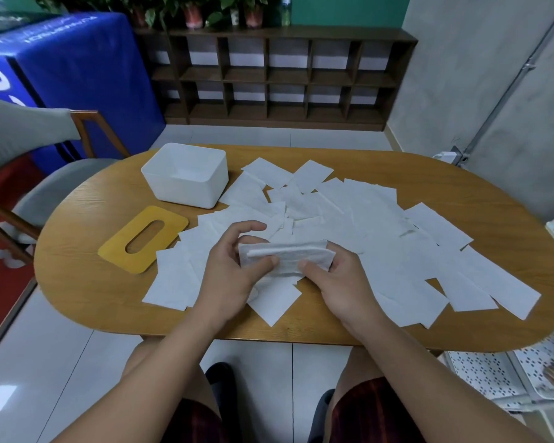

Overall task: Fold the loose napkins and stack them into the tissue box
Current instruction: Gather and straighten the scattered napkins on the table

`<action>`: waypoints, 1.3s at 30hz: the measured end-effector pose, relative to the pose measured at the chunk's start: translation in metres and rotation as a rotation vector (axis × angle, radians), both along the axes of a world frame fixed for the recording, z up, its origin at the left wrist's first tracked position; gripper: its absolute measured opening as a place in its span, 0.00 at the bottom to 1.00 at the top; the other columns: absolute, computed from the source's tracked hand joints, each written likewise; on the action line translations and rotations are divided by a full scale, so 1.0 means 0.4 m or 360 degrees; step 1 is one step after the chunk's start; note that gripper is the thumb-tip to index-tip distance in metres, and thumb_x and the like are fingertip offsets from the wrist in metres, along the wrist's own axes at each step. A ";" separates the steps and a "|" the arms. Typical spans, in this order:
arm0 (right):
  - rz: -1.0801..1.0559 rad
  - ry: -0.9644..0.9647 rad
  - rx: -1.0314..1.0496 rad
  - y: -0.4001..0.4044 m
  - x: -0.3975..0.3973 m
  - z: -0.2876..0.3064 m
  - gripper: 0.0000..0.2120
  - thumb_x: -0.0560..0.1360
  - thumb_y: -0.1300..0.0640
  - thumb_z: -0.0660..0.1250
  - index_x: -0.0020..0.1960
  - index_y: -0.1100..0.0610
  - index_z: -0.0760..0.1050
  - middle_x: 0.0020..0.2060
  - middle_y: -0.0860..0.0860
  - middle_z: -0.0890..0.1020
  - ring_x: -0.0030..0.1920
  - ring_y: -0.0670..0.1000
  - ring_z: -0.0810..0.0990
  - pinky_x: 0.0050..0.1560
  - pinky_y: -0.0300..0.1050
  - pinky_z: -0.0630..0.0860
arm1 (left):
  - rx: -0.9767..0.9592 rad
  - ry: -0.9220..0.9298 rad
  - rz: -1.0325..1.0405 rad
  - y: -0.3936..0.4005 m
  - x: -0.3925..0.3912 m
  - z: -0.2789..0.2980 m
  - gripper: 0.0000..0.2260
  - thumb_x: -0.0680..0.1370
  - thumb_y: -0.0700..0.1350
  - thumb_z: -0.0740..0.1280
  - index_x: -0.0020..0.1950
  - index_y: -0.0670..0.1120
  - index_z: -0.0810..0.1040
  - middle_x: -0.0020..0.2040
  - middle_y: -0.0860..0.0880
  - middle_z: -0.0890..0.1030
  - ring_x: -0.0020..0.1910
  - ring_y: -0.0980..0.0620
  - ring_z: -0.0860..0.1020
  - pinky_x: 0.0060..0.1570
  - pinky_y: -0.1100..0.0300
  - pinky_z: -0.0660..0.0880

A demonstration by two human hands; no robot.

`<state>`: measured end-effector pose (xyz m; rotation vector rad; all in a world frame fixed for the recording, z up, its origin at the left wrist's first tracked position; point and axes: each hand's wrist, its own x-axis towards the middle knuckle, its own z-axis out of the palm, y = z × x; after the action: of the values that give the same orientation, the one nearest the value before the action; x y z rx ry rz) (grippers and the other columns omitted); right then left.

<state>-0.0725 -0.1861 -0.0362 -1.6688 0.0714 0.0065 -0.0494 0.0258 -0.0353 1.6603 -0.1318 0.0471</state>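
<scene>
Right now both hands hold one folded napkin (287, 259) just above the table (77, 282), near its front edge. The left hand (234, 270) pinches the napkin's left end between thumb and curled fingers, and the right hand (336, 279) pinches the right end the same way, so each grip is closed on the paper. The napkin's long axis runs left to right, from one hand to the other. The tissue box (186, 174), white and open at the top, stands well apart, ahead and to the left, so the left hand is the nearer one for carrying the napkin over. No napkin can be seen inside it. Its yellow slotted lid (143, 239) lies flat on the table between the box and the left hand. Loose napkins (381, 238) cover the table's middle and right. Pale writing on the blue cabinet (77, 68) behind is too blurred to read.
</scene>
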 end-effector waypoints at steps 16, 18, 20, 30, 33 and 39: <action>-0.0155 -0.0109 -0.0102 0.044 -0.008 -0.062 0.28 0.76 0.60 0.81 0.69 0.42 0.76 0.58 0.44 0.87 0.61 0.49 0.85 0.64 0.56 0.83 | 0.0283 -0.0036 -0.0037 -0.018 -0.018 -0.082 0.28 0.80 0.36 0.75 0.74 0.57 0.70 0.54 0.55 0.84 0.59 0.54 0.82 0.61 0.64 0.76; -0.0157 -0.0091 -0.0101 0.044 -0.006 -0.067 0.27 0.75 0.63 0.80 0.68 0.43 0.77 0.58 0.45 0.86 0.59 0.49 0.86 0.61 0.54 0.85 | 0.0284 -0.0029 -0.0030 -0.017 -0.017 -0.082 0.26 0.80 0.36 0.74 0.72 0.57 0.71 0.56 0.56 0.84 0.60 0.53 0.82 0.61 0.61 0.78; -0.0191 -0.0081 -0.0113 0.046 -0.003 -0.072 0.24 0.76 0.64 0.78 0.65 0.44 0.78 0.57 0.46 0.85 0.56 0.50 0.87 0.56 0.52 0.86 | 0.0283 -0.0042 -0.0004 -0.018 -0.016 -0.082 0.25 0.80 0.35 0.73 0.71 0.57 0.73 0.58 0.56 0.83 0.62 0.53 0.81 0.61 0.58 0.79; -0.0289 -0.0139 -0.0095 0.049 0.007 -0.043 0.04 0.83 0.61 0.75 0.57 0.55 0.84 0.49 0.45 0.91 0.51 0.46 0.90 0.50 0.44 0.87 | 0.0216 0.0040 0.0042 0.002 0.034 -0.063 0.20 0.82 0.39 0.75 0.67 0.58 0.77 0.60 0.57 0.84 0.55 0.51 0.85 0.52 0.48 0.86; -0.0336 -0.0123 -0.0227 0.052 0.042 -0.033 0.03 0.82 0.56 0.76 0.56 0.52 0.85 0.48 0.43 0.90 0.52 0.46 0.90 0.52 0.50 0.88 | 0.0225 0.0029 0.0004 0.018 0.075 -0.055 0.18 0.84 0.41 0.74 0.68 0.60 0.76 0.54 0.57 0.87 0.51 0.53 0.87 0.51 0.51 0.86; -0.0299 -0.0029 -0.0221 0.081 0.122 -0.005 0.04 0.81 0.56 0.77 0.55 0.50 0.85 0.46 0.44 0.90 0.48 0.45 0.90 0.48 0.49 0.88 | 0.0547 -0.0127 0.0086 0.089 0.166 -0.023 0.20 0.83 0.47 0.75 0.72 0.63 0.74 0.33 0.56 0.67 0.34 0.55 0.68 0.36 0.65 0.68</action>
<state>-0.0238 -0.1538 -0.0382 -1.7947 0.2189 -0.1593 0.0170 0.0612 -0.0447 2.0063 -0.1624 0.1377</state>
